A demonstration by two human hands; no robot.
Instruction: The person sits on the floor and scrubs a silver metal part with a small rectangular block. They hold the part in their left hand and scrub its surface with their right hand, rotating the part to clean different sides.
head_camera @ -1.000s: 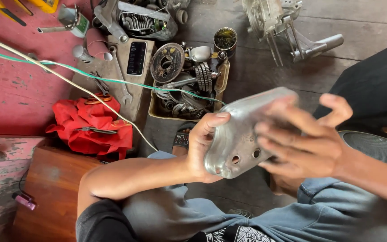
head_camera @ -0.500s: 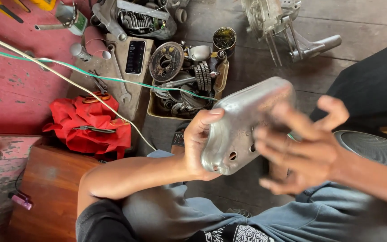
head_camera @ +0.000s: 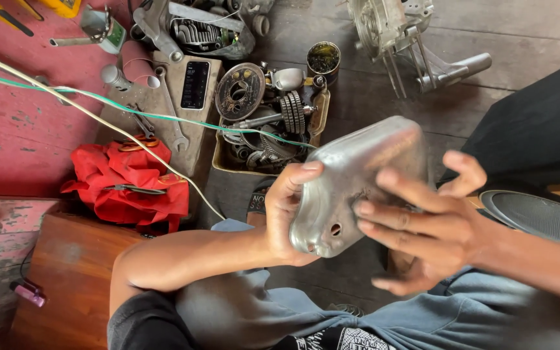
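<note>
Silver metal cover (head_camera: pixel 351 188) held above the lap: left hand (head_camera: pixel 286 214) clasps its left edge, right hand (head_camera: pixel 429 227) lies on its face, fingers (head_camera: pixel 384 214) spread. Parts tray (head_camera: pixel 322 116) beyond; open floor (head_camera: pixel 371 104) between.

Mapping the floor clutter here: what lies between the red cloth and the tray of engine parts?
In the head view, a grey slab lies between the red cloth and the tray, carrying a black phone and a wrench.
</note>
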